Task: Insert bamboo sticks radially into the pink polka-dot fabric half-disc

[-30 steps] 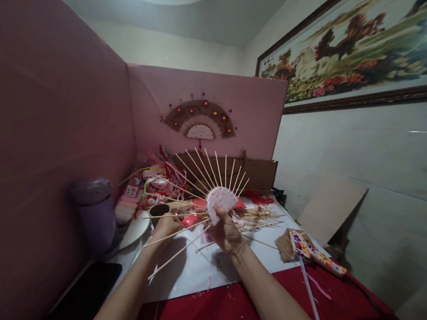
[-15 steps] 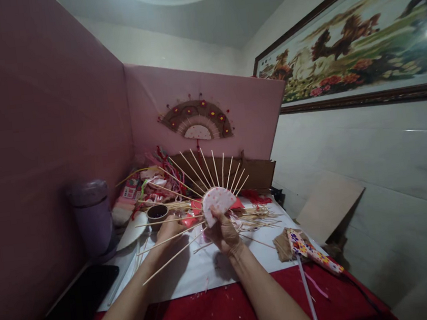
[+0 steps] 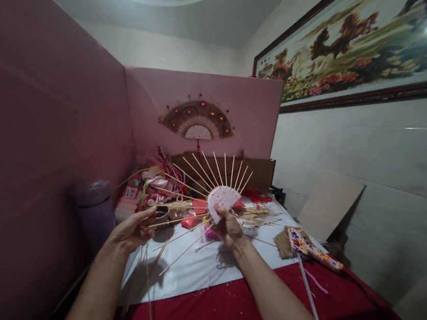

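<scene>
My right hand grips a fan frame at its half-round hub, which is covered in white cloth with red dots. Thin wooden sticks spread from the hub upward and to the left. My left hand is at the left, its fingers bent together at the tip of one stick and in front of a round brown cup with a dark inside. What those fingers hold, if anything, cannot be made out. Behind the frame, a finished brown fan with red flowers is on the pink panel.
Loose sticks and red packets lie on the white sheet. A flower-patterned glue gun rests on brown cloth at the right. A purple tumbler and a heap of colourful craft strips stand at the left.
My left hand has moved left and back, from beside the cup to its left. The fan frame has shifted slightly right and stays in my right hand.
</scene>
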`<state>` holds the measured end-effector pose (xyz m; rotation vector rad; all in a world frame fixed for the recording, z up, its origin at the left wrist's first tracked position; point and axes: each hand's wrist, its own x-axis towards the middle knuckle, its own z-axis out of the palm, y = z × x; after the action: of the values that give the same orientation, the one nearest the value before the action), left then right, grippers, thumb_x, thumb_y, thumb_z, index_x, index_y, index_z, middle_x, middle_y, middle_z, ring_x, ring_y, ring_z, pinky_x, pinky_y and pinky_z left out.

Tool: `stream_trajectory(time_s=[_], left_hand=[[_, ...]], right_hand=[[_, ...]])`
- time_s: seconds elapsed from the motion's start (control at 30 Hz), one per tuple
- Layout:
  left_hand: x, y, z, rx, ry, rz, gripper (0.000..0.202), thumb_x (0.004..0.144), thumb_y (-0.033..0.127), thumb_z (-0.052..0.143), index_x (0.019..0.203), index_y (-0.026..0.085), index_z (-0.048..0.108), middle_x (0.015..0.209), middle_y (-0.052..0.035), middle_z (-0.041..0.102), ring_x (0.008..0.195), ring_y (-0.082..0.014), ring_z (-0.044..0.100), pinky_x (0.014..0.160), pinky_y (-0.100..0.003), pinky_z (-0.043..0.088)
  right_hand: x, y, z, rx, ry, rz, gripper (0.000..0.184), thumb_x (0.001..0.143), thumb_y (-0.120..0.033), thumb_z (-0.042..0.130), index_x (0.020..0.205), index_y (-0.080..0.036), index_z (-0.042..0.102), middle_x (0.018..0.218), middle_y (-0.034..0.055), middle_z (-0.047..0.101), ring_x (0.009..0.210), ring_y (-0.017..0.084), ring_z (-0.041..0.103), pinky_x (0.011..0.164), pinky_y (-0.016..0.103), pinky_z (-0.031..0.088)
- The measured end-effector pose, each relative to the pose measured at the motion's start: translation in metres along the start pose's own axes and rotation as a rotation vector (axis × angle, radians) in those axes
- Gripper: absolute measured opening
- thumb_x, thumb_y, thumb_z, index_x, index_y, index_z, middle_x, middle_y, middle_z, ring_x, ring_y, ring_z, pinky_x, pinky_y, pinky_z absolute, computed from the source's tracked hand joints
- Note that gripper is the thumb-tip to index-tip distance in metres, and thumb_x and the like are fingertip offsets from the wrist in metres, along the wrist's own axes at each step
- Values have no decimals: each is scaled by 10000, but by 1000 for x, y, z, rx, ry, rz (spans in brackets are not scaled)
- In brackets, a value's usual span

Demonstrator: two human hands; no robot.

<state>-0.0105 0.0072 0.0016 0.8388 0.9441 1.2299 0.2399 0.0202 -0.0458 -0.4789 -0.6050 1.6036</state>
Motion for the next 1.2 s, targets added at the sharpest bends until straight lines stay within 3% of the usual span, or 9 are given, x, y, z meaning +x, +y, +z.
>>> stream_trajectory(time_s=[0.13, 0.33, 0.53, 0.67, 0.9, 0.97, 1.07, 1.13, 1.2], left_hand=[[-6, 10, -1, 43, -90, 55, 187, 596, 215, 692, 715, 134, 573, 403, 97, 330, 313, -15, 242, 292, -122, 135], [-16, 20, 14, 473, 172, 407, 298, 573, 370, 700, 682, 123, 575, 451, 72, 433, 359, -20, 306, 339, -133, 193], [-25, 24, 35, 584, 276, 571, 258, 525, 338, 707, 628, 140, 578, 472, 47, 516, 404, -59, 401, 377, -173, 264], [-33, 26, 50, 477, 223, 571, 208, 553, 285, 684, 667, 138, 592, 521, 27, 569, 421, -63, 439, 378, -168, 267], [-37, 30, 64, 288, 95, 524, 226, 574, 266, 704, 738, 141, 611, 530, 12, 602, 436, -83, 514, 376, -164, 296], [-37, 31, 67, 236, 17, 538, 211, 587, 244, 704, 746, 138, 615, 582, -5, 625, 500, -96, 556, 406, -167, 344], [-41, 30, 76, 98, -184, 473, 203, 616, 198, 680, 800, 144, 611, 593, -4, 613, 636, -135, 602, 576, -237, 460], [-43, 28, 83, 63, -289, 408, 225, 643, 196, 649, 858, 156, 598, 539, 24, 558, 610, -135, 587, 615, -284, 474], [-42, 23, 89, 182, -271, 434, 208, 686, 226, 605, 884, 166, 582, 507, 53, 493, 495, -102, 518, 549, -270, 454]], right_hand=[[2, 2, -2, -78, 3, 3, 188, 610, -229, 682, 702, -168, 530, 514, -58, 584, 393, 64, 472, 342, 159, 332], [5, 6, -5, -200, 10, -7, 191, 595, -253, 685, 702, -164, 555, 547, -36, 606, 380, 70, 459, 326, 174, 297], [3, 8, -4, -243, 2, -23, 192, 600, -253, 689, 703, -149, 564, 521, -40, 577, 380, 66, 439, 318, 171, 267], [4, 10, -6, -260, -7, -38, 196, 621, -279, 685, 669, -145, 551, 489, -46, 546, 357, 60, 407, 312, 177, 253], [5, 8, -6, -230, -9, -27, 217, 624, -289, 687, 740, -163, 555, 560, -40, 590, 407, 75, 472, 347, 185, 339], [5, 9, -6, -225, -28, -18, 212, 631, -291, 684, 735, -155, 560, 575, -31, 605, 421, 81, 492, 363, 195, 373], [4, 10, -6, -203, -57, -16, 198, 638, -272, 681, 748, -148, 572, 601, -22, 623, 461, 94, 529, 391, 206, 417], [5, 10, -7, -176, -72, -22, 190, 646, -256, 677, 772, -149, 583, 626, -18, 634, 498, 101, 553, 412, 207, 439], [6, 10, -7, -134, -79, -30, 167, 653, -233, 672, 775, -153, 591, 647, -20, 642, 535, 98, 571, 457, 203, 465]])
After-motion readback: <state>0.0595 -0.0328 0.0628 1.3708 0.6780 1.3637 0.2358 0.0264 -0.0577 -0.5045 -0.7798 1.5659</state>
